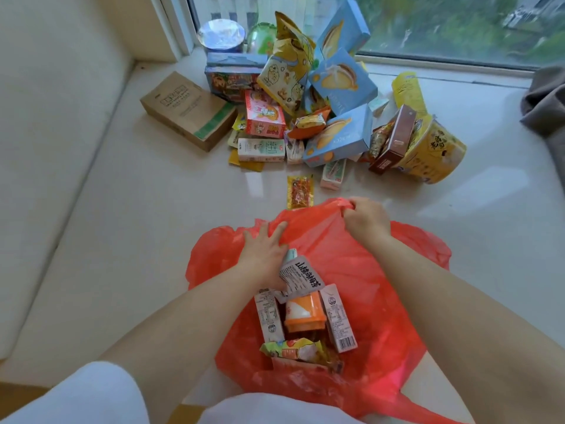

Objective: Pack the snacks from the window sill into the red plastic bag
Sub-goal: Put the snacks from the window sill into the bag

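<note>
Lying open on the pale glossy window sill point(159, 228), the thin red plastic bag point(360, 270) sits directly in front of the person, its mouth spread wide. The right hand point(365, 220) pinches the far rim of the bag, fingers curled round a bunched fold of red film and holding it raised. The left hand point(266, 255) reaches into the bag with fingers spread flat against the inner red film, while its thumb side grips a white foil pouch with black lettering point(301, 278) at the pouch's upper edge. Below that pouch, inside the bag, lie an orange-and-white carton point(304, 315), two slim white drink cartons point(269, 316) and point(339, 319) flanking it, and a crumpled yellow-green snack packet point(293, 350) nearest the person. Outside the bag, just beyond its far rim, a small yellow sachet with red contents point(300, 191) lies flat on the sill. Further back, against the window glass point(458, 26), the remaining snacks stand heaped: three pale blue biscuit boxes point(342, 78), a yellow printed crisp bag point(287, 78), a pink-and-red box point(264, 116), a brown cardboard carton point(186, 110) to the left, and a tipped yellow paper noodle tub point(434, 151) to the right. A grey cloth point(547, 99) rests at the right edge.
</note>
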The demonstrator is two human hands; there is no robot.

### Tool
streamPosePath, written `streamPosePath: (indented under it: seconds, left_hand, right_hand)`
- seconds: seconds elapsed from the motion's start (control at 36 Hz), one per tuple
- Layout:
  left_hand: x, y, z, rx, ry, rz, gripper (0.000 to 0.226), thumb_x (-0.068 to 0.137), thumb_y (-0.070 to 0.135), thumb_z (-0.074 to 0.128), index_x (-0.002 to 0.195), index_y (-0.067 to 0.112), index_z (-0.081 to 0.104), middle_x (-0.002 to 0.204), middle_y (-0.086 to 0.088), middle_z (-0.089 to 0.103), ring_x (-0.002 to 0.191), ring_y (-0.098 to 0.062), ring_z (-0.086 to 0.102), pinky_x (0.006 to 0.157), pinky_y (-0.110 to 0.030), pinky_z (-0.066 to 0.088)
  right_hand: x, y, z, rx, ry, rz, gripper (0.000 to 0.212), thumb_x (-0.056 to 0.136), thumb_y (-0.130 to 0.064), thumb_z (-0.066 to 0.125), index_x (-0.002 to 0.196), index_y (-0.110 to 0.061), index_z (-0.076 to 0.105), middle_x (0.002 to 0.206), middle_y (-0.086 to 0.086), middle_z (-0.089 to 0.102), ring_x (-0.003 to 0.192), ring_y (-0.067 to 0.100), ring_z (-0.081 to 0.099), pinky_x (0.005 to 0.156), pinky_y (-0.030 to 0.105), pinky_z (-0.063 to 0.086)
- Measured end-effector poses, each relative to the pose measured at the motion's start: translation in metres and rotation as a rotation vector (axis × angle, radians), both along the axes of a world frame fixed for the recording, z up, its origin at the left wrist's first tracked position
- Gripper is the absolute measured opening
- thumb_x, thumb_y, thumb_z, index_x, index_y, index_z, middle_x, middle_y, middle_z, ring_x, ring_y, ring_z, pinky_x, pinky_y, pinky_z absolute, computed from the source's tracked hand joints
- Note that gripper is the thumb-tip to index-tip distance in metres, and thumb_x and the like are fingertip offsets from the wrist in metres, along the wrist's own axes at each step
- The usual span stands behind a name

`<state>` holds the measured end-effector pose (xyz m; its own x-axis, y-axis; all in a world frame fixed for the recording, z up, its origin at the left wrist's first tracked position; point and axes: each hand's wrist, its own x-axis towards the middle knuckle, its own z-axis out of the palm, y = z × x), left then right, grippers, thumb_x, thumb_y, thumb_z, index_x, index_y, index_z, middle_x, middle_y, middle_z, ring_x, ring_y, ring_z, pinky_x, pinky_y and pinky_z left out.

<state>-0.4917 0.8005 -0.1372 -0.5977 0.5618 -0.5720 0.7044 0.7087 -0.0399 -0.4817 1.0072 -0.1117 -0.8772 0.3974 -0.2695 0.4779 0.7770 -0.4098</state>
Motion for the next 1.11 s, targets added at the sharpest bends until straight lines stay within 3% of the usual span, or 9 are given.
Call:
streamPosePath:
  seconds: [0.11,0.22,0.39,0.53,0.75,0.86,0.92,1.0,1.11]
  left_hand:
    - [-0.003,-0.011,-0.009,0.088,0.005,0.179,0.076,0.076,0.056,0.066,0.136,0.022,0.035,0.158,-0.004,-0.002,0.133,-0.035,0.029,0.095,-0.049,0.043]
    - [-0.008,-0.027,-0.018,0.189,0.035,0.42,0.055,0.086,0.026,0.062,0.134,0.017,0.037,0.15,-0.006,0.022,0.125,-0.03,0.041,0.087,-0.042,0.048]
    - [-0.004,-0.042,-0.023,0.124,0.184,0.372,0.053,0.085,0.025,0.063,0.132,0.021,0.039,0.138,-0.003,0.034,0.119,-0.029,0.043,0.088,-0.042,0.044]
    - [-0.01,-0.049,-0.02,0.299,-0.021,0.594,0.038,0.087,0.008,0.053,0.125,0.011,0.051,0.126,-0.01,0.049,0.109,-0.03,0.056,0.085,-0.039,0.047]
    - [-0.043,-0.082,0.032,0.772,0.307,0.922,0.033,0.087,0.0,0.051,0.111,0.011,0.07,0.106,-0.013,0.057,0.099,-0.03,0.057,0.094,-0.031,0.042]
    - [-0.045,-0.094,0.044,0.853,0.422,1.01,0.033,0.088,-0.002,0.049,0.109,0.011,0.072,0.106,-0.009,0.053,0.098,-0.026,0.056,0.091,-0.028,0.042]
    - [-0.04,-0.094,0.044,0.756,0.452,0.945,0.04,0.084,-0.004,0.049,0.115,0.014,0.068,0.111,-0.008,0.05,0.104,-0.027,0.051,0.088,-0.034,0.044]
    - [-0.023,-0.09,0.038,0.623,0.535,0.496,0.059,0.067,-0.002,0.061,0.122,0.019,0.059,0.121,-0.008,0.051,0.11,-0.029,0.043,0.087,-0.043,0.04]
    - [0.008,-0.076,0.022,0.582,0.432,-0.356,0.04,0.071,0.023,0.059,0.111,0.023,0.058,0.12,-0.001,0.057,0.116,-0.024,0.048,0.107,-0.047,0.025]
  right_hand:
    - [0.009,0.006,-0.001,0.096,-0.159,0.105,0.016,0.09,-0.022,0.047,0.085,-0.015,0.061,0.105,0.015,0.066,0.1,0.034,0.057,0.067,0.03,0.035]
    - [0.021,0.001,-0.007,0.107,-0.251,0.185,0.024,0.092,-0.029,0.05,0.103,-0.013,0.065,0.112,0.012,0.065,0.106,0.033,0.057,0.075,0.032,0.042]
    - [0.022,-0.008,0.001,-0.005,-0.137,0.035,0.023,0.092,-0.025,0.05,0.097,-0.01,0.066,0.101,0.013,0.067,0.096,0.032,0.057,0.067,0.029,0.035]
    - [0.017,-0.015,0.01,-0.122,-0.058,0.006,0.026,0.093,-0.022,0.046,0.091,-0.009,0.068,0.088,0.011,0.065,0.081,0.028,0.055,0.063,0.032,0.036]
    - [0.026,-0.006,0.026,-0.002,0.133,-0.151,0.022,0.09,-0.023,0.053,0.071,-0.012,0.051,0.074,0.007,0.056,0.076,0.03,0.05,0.06,0.032,0.031]
    - [0.029,-0.013,0.031,-0.02,0.187,-0.137,0.011,0.089,-0.021,0.055,0.079,-0.015,0.057,0.081,0.01,0.062,0.083,0.033,0.055,0.062,0.03,0.032]
    - [0.03,-0.019,0.033,-0.031,0.155,-0.073,0.018,0.088,-0.022,0.056,0.103,-0.015,0.063,0.101,0.011,0.064,0.098,0.032,0.056,0.073,0.032,0.04]
    - [0.043,-0.021,0.027,0.181,0.095,0.168,0.058,0.081,-0.031,0.063,0.136,-0.022,0.045,0.126,0.007,0.048,0.12,0.028,0.042,0.102,0.04,0.035]
    - [0.077,-0.02,0.02,0.514,0.407,0.519,0.057,0.073,-0.033,0.054,0.128,-0.021,0.05,0.127,0.007,0.048,0.119,0.028,0.04,0.105,0.044,0.028]
